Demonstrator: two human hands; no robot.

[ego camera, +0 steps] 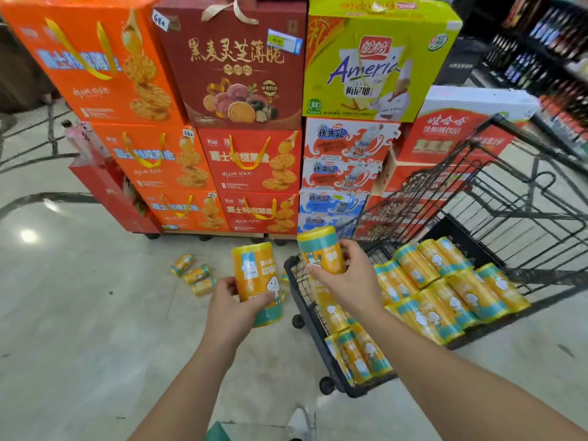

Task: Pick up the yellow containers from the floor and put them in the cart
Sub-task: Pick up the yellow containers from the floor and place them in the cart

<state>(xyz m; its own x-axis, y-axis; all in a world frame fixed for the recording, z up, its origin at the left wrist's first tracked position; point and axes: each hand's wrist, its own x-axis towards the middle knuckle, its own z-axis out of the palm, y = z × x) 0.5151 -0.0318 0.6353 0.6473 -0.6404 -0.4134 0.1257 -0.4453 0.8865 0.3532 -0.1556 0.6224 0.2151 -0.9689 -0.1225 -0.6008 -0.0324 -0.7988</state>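
My left hand [234, 308] grips a yellow container with a teal band [254, 275], held upright above the floor just left of the cart. My right hand [345, 278] holds a second yellow container [319, 249] over the cart's near left corner. The black wire cart [305, 291] stands at the right and holds several yellow containers [445, 294] lying on their sides. Three more yellow containers [194, 273] lie on the floor to the left, in front of the stacked boxes.
A tall stack of orange, red and green gift boxes [241, 122] on a wheeled pallet stands right behind the containers. Store shelves [553, 58] run along the far right. Glossy tiled floor [79, 313] spreads to the left. My white shoe [299, 423] shows at the bottom.
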